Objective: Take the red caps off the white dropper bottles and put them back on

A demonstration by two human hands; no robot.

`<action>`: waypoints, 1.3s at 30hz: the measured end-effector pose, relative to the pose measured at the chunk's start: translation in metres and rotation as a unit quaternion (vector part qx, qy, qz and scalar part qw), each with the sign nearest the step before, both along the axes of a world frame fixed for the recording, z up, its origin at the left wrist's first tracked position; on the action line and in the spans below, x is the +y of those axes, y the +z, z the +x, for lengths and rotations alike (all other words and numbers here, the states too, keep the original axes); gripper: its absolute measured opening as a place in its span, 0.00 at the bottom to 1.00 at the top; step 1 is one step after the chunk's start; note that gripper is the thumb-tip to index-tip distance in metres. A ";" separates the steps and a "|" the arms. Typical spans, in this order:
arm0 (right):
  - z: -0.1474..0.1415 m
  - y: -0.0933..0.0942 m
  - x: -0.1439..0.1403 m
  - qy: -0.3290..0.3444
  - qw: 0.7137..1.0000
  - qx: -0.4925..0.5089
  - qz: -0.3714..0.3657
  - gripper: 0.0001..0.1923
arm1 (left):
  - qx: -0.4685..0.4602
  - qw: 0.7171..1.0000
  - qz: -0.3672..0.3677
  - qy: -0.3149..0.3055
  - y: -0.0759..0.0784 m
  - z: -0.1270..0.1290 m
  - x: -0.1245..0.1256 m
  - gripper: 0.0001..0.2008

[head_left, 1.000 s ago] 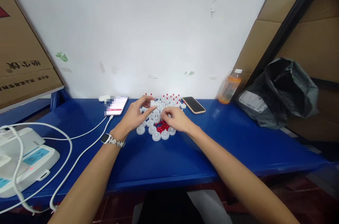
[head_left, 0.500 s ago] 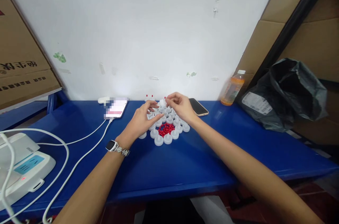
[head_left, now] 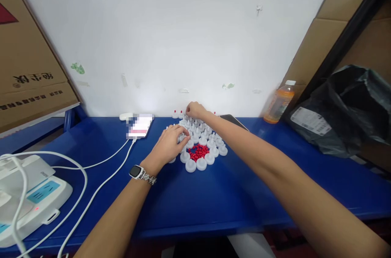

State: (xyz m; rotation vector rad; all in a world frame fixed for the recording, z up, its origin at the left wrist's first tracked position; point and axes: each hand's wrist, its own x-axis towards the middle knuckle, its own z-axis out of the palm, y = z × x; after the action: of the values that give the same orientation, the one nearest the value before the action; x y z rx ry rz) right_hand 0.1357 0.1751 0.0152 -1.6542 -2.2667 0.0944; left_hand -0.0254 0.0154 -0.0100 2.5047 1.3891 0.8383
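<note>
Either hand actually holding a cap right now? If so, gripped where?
Cannot be told. The right hand reaches into the far row of white caps; the left hand rests on the near ones. Fingertips are too small to show a grip.

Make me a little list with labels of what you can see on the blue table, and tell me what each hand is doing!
Surface: blue table
Left hand: rests on the left side of the white caps; wears a wristwatch
Right hand: reaches to the far row of caps near the wall, fingers pinched; what it holds cannot be told
Middle of caps: pile of small red pieces
Left side: phone on a white cable, white device
Right side: orange bottle, black bag
</note>
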 end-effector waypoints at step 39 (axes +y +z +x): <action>0.026 -0.028 -0.166 0.086 0.875 0.476 0.004 0.29 | -0.171 0.980 0.045 -0.090 0.012 0.023 -0.020 0.17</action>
State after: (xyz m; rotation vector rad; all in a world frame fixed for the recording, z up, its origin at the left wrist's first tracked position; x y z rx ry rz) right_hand 0.1613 0.0090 -0.0127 -1.0125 -1.5977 0.7579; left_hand -0.0020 -0.0046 0.0016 2.3571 1.0179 1.2429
